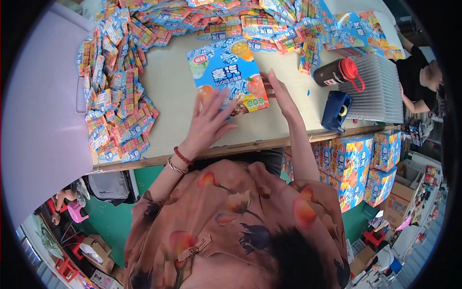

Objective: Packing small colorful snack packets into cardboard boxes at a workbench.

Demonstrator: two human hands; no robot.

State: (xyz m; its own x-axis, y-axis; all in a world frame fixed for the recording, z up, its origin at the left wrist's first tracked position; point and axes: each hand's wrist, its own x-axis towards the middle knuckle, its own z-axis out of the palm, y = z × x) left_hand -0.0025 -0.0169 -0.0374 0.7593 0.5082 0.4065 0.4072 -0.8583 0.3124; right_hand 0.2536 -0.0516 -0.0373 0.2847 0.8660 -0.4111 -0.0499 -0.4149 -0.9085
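Observation:
A blue candy box [226,77] with fruit and drink pictures lies on the pale tabletop in front of me, slightly turned. My left hand [210,116] rests with spread fingers over its near left part, covering some of the print. Against the right edge of the box are the fingers of my right hand [280,94], stretched out and apart; part of them is hidden beside the box. Neither hand is wrapped round anything. Red beads and a pale bangle circle my left wrist.
Heaps of small colourful packets [127,91] line the table's left and far sides. To the right stand a black bottle with a red lid [337,72], a blue tape dispenser [336,111] and a ribbed translucent stack [373,89]. Boxes [351,159] are stacked below; another person [421,79] is at far right.

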